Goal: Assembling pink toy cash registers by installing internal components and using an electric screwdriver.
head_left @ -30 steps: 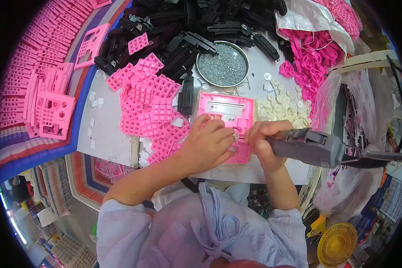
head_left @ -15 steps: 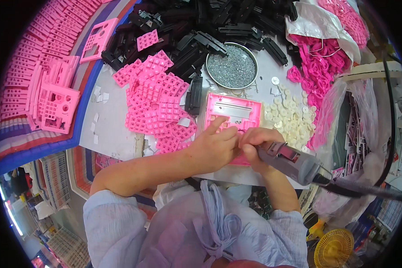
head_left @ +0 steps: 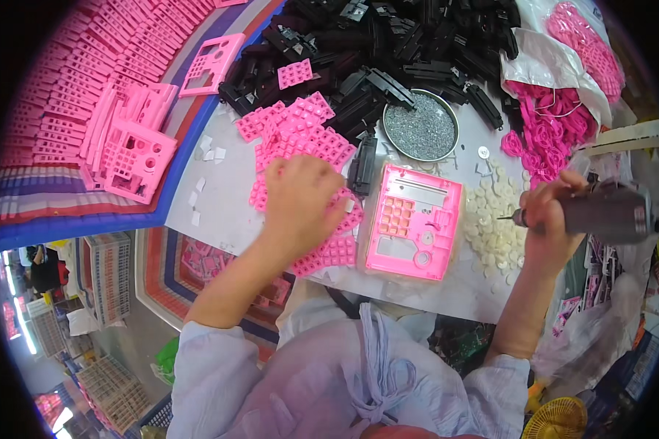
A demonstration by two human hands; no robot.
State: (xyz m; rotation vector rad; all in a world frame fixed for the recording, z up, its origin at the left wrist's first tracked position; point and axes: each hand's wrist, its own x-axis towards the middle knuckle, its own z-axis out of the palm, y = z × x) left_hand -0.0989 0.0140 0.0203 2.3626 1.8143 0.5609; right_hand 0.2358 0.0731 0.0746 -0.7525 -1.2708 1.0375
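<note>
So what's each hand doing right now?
Left hand: over the pink keypads; grip cannot be told.
Right hand: closed around a grey electric screwdriver.

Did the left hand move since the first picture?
Yes. Judged against the pink case, the left hand has moved left, away from it and over the pink keypads.

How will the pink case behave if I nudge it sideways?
The pink case is probably stiff, given its moulded walls. Shallow and open, it looks light for its size. Lying flat, it would likely slide rather than roll or tip.
</note>
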